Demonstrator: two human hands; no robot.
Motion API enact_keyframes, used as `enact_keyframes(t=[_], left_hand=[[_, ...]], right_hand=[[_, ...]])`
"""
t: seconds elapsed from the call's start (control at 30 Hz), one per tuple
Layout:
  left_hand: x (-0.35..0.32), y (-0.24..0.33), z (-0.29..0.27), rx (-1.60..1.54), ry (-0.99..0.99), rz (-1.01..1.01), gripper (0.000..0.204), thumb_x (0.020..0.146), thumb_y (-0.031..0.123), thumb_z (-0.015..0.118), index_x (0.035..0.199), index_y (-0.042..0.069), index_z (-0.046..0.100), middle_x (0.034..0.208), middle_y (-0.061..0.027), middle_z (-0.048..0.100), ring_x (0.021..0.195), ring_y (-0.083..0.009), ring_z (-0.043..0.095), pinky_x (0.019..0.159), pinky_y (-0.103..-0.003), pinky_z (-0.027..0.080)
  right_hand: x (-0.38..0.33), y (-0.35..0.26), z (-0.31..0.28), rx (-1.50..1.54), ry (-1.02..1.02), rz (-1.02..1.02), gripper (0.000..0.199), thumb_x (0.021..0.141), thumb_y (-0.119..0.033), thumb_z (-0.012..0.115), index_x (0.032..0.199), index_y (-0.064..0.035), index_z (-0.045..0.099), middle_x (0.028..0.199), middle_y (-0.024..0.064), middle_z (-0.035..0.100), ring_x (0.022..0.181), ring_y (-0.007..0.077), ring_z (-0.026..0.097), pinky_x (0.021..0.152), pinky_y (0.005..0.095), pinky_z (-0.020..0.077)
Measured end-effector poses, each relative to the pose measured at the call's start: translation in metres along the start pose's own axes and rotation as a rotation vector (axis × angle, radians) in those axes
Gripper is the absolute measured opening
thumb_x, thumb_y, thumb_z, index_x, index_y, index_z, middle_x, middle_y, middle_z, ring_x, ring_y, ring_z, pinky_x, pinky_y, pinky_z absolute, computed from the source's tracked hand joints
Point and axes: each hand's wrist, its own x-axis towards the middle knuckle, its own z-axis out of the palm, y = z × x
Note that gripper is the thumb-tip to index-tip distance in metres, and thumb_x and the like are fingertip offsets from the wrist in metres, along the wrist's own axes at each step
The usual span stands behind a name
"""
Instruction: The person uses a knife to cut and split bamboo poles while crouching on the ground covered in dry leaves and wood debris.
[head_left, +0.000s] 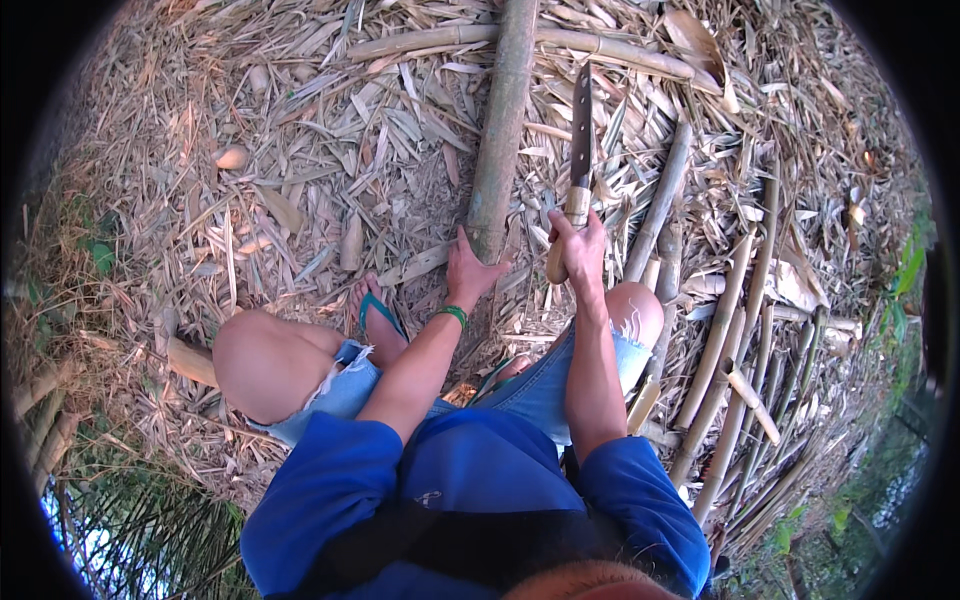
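A thick grey-green bamboo pole (500, 130) lies lengthwise in front of me, its near end between my feet. Against that near end is my left hand (474, 272), index finger along the pole's left side and thumb stretched out to the right; some fingers are hidden. A green band circles that wrist. In my right hand (583, 250) is a large knife (581, 140), gripped by its pale wooden handle. Its dark blade, with several holes, points away from me, to the right of the pole and apart from it.
A thinner bamboo piece (625, 52) crosses the pole at the far end. Several cut bamboo stalks (728, 300) lie at the right, beside my knee. Dry leaves (340, 130) cover the ground. My sandalled foot (380, 325) is left of the pole.
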Motion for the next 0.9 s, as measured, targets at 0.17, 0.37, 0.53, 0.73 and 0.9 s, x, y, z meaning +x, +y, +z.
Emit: enact_keyframes(t=[0.17,0.37,0.53,0.73,0.9], left_hand=[[0.002,-0.006,-0.004,-0.078,0.048,0.030,0.103,0.064,0.036,0.090,0.145,-0.002,0.039,0.135,-0.0273,0.053,0.123,-0.0433,0.052,0.105,-0.051,0.044],[-0.021,0.018,0.009,-0.081,0.193,0.050,0.097,0.066,0.035,0.088,0.142,-0.001,0.041,0.128,-0.0252,0.057,0.120,-0.0433,0.052,0.104,-0.051,0.044],[-0.013,-0.002,0.025,-0.010,0.151,0.053,0.098,0.067,0.033,0.087,0.142,-0.007,0.038,0.127,-0.0277,0.054,0.122,-0.0460,0.048,0.107,-0.052,0.040],[-0.011,0.006,0.031,-0.032,0.133,0.061,0.093,0.065,0.028,0.088,0.136,-0.007,0.039,0.123,-0.0275,0.053,0.119,-0.0472,0.048,0.107,-0.053,0.039],[-0.011,0.008,0.026,0.018,0.108,0.022,0.090,0.064,0.027,0.088,0.133,-0.007,0.040,0.123,-0.0272,0.053,0.118,-0.0464,0.049,0.106,-0.052,0.040]], right_hand=[[-0.002,-0.004,0.006,0.008,-0.037,0.026,0.039,0.087,-0.025,0.076,0.111,0.0032,0.062,0.076,0.0094,0.070,0.062,0.0166,0.063,0.059,0.0325,0.0493],[-0.006,-0.010,0.011,-0.053,-0.046,-0.025,0.035,0.084,-0.023,0.077,0.102,0.0031,0.062,0.071,0.0059,0.063,0.059,0.0149,0.056,0.058,0.0341,0.0476],[-0.006,-0.025,0.044,-0.052,-0.012,-0.050,0.033,0.081,-0.018,0.076,0.100,0.0044,0.061,0.073,0.0086,0.065,0.063,0.0161,0.059,0.060,0.0347,0.0495],[0.023,-0.006,0.091,-0.053,0.016,-0.026,0.029,0.081,-0.016,0.070,0.098,0.0070,0.065,0.073,0.0128,0.068,0.061,0.0197,0.064,0.061,0.0365,0.0522],[0.026,-0.050,0.088,-0.053,-0.015,0.029,0.029,0.080,-0.011,0.065,0.105,0.0045,0.063,0.074,0.0120,0.066,0.059,0.0182,0.061,0.052,0.0360,0.0511]])
